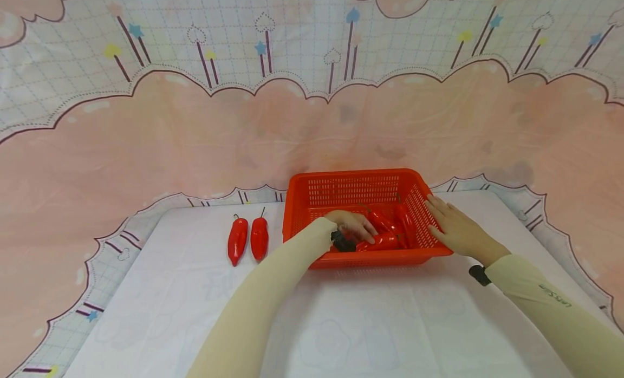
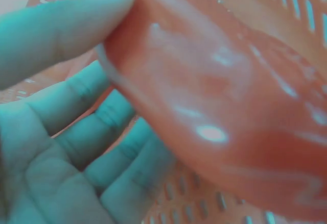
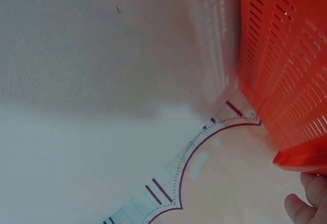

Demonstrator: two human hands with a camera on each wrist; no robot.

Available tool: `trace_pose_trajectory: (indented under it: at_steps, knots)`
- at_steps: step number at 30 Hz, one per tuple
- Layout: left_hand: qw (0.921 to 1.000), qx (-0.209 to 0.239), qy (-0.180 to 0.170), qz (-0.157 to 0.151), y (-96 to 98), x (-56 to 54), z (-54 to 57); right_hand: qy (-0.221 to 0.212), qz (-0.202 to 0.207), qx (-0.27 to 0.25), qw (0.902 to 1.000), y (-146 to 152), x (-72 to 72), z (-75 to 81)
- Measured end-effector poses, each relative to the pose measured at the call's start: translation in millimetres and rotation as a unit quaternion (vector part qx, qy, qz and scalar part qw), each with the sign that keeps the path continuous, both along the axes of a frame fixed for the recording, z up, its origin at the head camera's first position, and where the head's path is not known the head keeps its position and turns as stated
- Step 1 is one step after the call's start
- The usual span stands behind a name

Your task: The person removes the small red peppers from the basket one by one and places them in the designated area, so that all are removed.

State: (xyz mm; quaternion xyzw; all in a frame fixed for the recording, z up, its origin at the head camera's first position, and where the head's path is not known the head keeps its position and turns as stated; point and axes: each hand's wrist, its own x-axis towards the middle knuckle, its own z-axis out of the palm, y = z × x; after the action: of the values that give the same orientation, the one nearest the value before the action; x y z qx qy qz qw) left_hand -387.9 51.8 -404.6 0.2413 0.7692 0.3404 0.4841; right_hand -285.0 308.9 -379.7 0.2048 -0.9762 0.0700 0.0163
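Observation:
A red plastic basket [image 1: 353, 175] with slotted walls holds several glossy red chili peppers [image 1: 406, 218] in its right part. My left hand [image 1: 355, 225] reaches inside and holds one red chili pepper [image 2: 204, 101] between its thumb, on top, and fingers below. Part of that pepper is covered by the hand in the head view. At the basket's right side, my right hand [image 1: 458, 230] touches the rim with fairly straight fingers. Only a few fingertips [image 3: 311, 196] show by the basket rim in the right wrist view.
Two more red chili peppers, one [image 1: 237, 240] left of the other [image 1: 259, 237], lie side by side to the left of the basket. A white cloth [image 1: 370, 324] covers the table. Behind it hangs a pink and white patterned cloth [image 1: 219, 134].

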Motion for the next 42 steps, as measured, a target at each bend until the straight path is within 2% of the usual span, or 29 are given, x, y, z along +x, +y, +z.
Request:
trace_pose_trajectory:
  at_steps: [7, 13, 26, 38, 42]
  knots:
    - [0.9954, 0.048, -0.003, 0.083, -0.9, -2.3, 0.3, 0.001, 0.001, 0.005, 1.0, 1, -1.7, -0.1]
    - [0.9832, 0.105, -0.028, 0.146, -2.9, -3.3, 1.4, -0.006, 0.0, 0.006, 1.0, 1, -3.4, -1.4]
    - [0.9612, 0.164, -0.022, 0.22, -14.3, -1.5, 12.0, -0.021, -0.011, 0.003, 0.9997, 0, -2.6, -1.9]
    - [0.9297, 0.224, -0.01, 0.292, -23.9, 0.4, 28.0, -0.012, -0.008, 0.002, 0.9999, 0, -2.5, -0.3]
    - [0.9238, 0.234, -0.006, 0.303, -28.5, 3.7, 34.1, -0.012, -0.01, 0.002, 0.9999, 0, -2.2, -0.4]
